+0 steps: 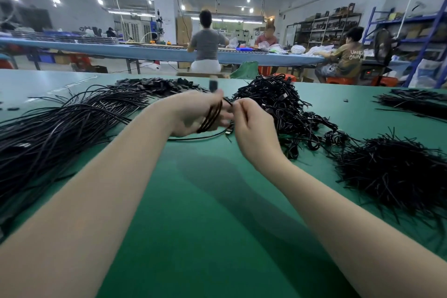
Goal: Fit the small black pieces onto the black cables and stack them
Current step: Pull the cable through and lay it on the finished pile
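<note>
My left hand (193, 113) holds a black cable (211, 116) that is looped round its fingers. The cable's plug end (213, 84) sticks up blurred above that hand. My right hand (254, 126) is right beside it, fingers curled, pinching the cable's strand near the left fingertips. Both hands hover over the green table (205, 213). A heap of small black pieces (157, 86) lies behind the left hand. Long loose black cables (60, 128) spread out on the left. A pile of coiled cables (278, 104) sits just right of the hands.
A bundle of thin black ties (391, 172) lies at the right, another dark bundle (416, 104) at the far right. One loose cable (193, 138) curves on the table under the hands. Several people sit at a long bench (145, 52) behind.
</note>
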{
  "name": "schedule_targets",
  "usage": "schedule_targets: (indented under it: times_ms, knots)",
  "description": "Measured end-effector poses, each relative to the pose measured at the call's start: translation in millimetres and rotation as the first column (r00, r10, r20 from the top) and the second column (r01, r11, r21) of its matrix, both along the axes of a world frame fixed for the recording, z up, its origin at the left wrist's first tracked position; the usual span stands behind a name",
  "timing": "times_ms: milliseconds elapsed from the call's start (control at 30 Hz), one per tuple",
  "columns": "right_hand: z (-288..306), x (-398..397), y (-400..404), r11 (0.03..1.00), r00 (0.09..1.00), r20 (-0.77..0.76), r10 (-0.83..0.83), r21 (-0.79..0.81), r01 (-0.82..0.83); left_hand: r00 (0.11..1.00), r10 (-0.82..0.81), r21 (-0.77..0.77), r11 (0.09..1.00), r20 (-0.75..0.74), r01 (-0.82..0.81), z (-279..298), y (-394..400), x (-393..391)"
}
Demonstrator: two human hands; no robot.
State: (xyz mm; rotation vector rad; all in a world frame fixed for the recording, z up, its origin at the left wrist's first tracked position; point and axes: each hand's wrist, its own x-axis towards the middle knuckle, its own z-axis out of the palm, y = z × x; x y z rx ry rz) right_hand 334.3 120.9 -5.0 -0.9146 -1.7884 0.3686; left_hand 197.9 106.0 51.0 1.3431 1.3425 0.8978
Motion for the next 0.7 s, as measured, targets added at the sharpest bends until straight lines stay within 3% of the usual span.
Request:
schedule_targets:
  times_ms: [33, 100, 200, 400, 467, 600, 700]
  knots:
    - [-1, -5, -4, 0.999, 0.999, 0.005, 0.04, 0.034, -0.04, 0.978, 0.037, 0.035, 0.998, 0.205, -0.045, 0, 2, -1]
    - [-5, -11, -7, 0.995, 0.996, 0.012, 0.092, 0.039, -0.093, 0.921, 0.023, 0.116, 0.99, 0.389, -0.074, 1, 4, -5]
    - [-18, -11, -1, 0.979, 0.985, -0.023, 0.172, -0.106, -0.173, 0.878, -0.041, 0.206, 0.976, 0.478, -0.067, 5, 2, -4]
    - [-34, 5, 14, 0.913, 0.981, -0.059, 0.186, -0.358, -0.195, 0.742, -0.076, 0.191, 0.979, 0.666, -0.072, 6, 0, -1]
    - [-33, 6, 15, 0.861, 0.967, -0.182, 0.181, -0.446, -0.245, 0.719, -0.153, 0.18, 0.983, 0.678, 0.04, 0, 0, 0]
    - [-22, 4, 13, 0.61, 0.823, -0.527, 0.211, -0.587, -0.532, 0.783, -0.186, 0.091, 0.982, 0.594, 0.164, -22, 3, 15]
    - [-22, 9, 12, 0.561, 0.789, -0.575, 0.216, -0.589, -0.582, 0.814, -0.134, 0.023, 0.989, 0.565, 0.147, -32, 6, 17]
